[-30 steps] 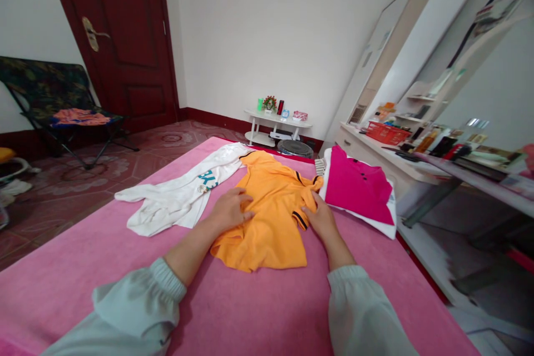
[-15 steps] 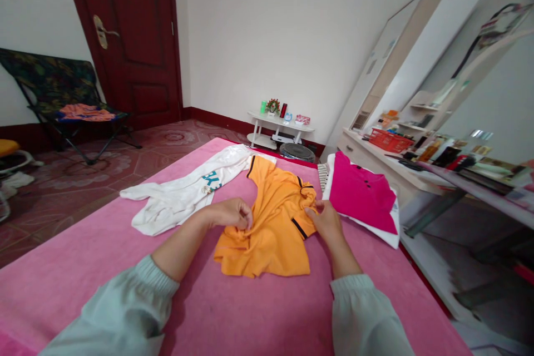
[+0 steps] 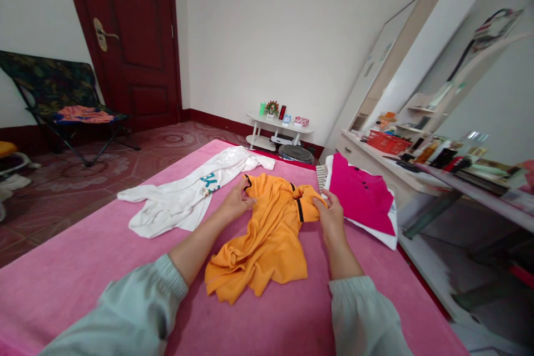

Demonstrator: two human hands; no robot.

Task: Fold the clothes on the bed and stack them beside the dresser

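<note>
An orange shirt (image 3: 271,233) with black trim lies rumpled on the pink bed cover (image 3: 95,278). My left hand (image 3: 237,200) pinches its upper left part beside a black-edged sleeve. At the upper right, my right hand (image 3: 332,212) has its fingers closed on the orange cloth near the other sleeve. To the left is a crumpled white shirt (image 3: 167,208) with green lettering. A folded magenta shirt (image 3: 362,194) rests on white clothing just right of my right hand.
A dressing table (image 3: 417,178) with a red basket (image 3: 387,141) and bottles stands at the right. Beyond the bed is a low white shelf (image 3: 277,121). A folding chair (image 3: 54,94) with cloth on it is at the left, by a dark red door (image 3: 137,39).
My left hand has moved up and away from the shirt's left side to its upper left sleeve. The shirt's top has come nearer, and its lower edge has shifted toward me.
</note>
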